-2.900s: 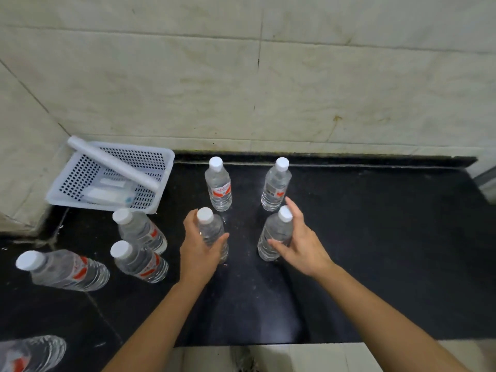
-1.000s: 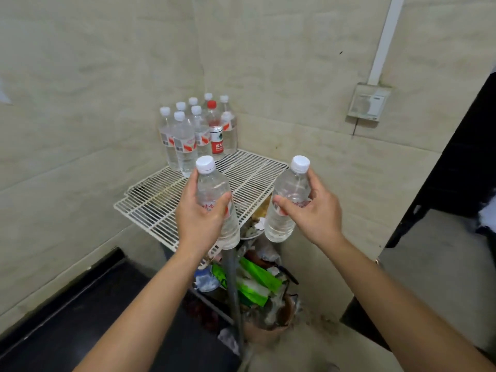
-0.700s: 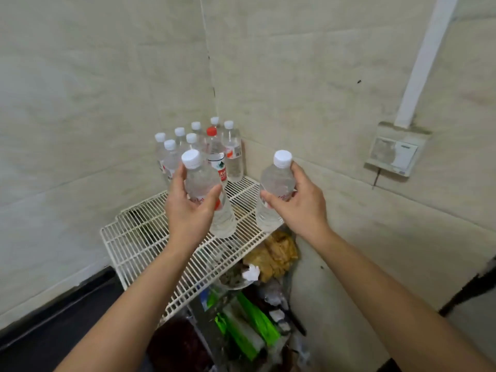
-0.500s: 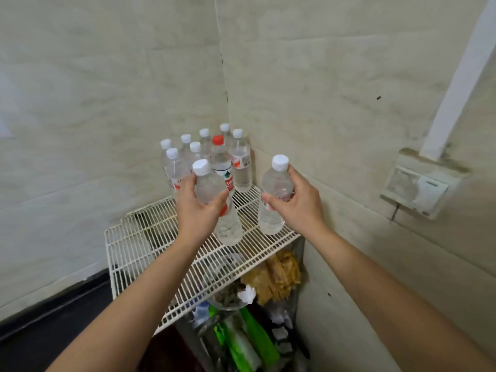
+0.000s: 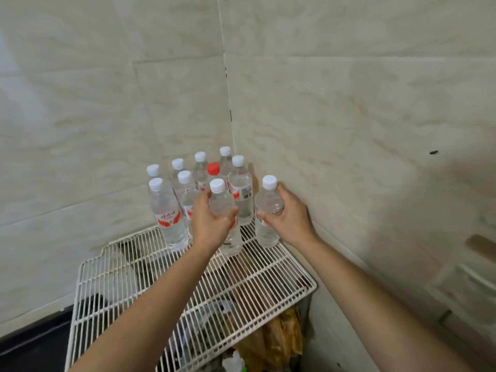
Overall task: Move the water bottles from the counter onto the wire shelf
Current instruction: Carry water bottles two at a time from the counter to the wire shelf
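Note:
My left hand (image 5: 210, 224) grips a clear water bottle (image 5: 221, 202) with a white cap, its base down at the white wire shelf (image 5: 166, 285). My right hand (image 5: 288, 220) holds a second white-capped water bottle (image 5: 267, 208), upright over the shelf's right side near the wall. Whether either base touches the wires I cannot tell. Behind them, in the tiled corner, stands a cluster of several bottles (image 5: 167, 210), one with a red cap (image 5: 213, 169).
Tiled walls (image 5: 349, 130) close the corner behind and to the right of the shelf. The shelf's front half is bare wire. Under it lie bags and clutter (image 5: 271, 342). The black counter edge (image 5: 32, 342) shows at lower left.
I have turned from the counter with a bottle in each hand and carried both to the shelf. Since half a second ago both bottles moved forward and down, close to the cluster.

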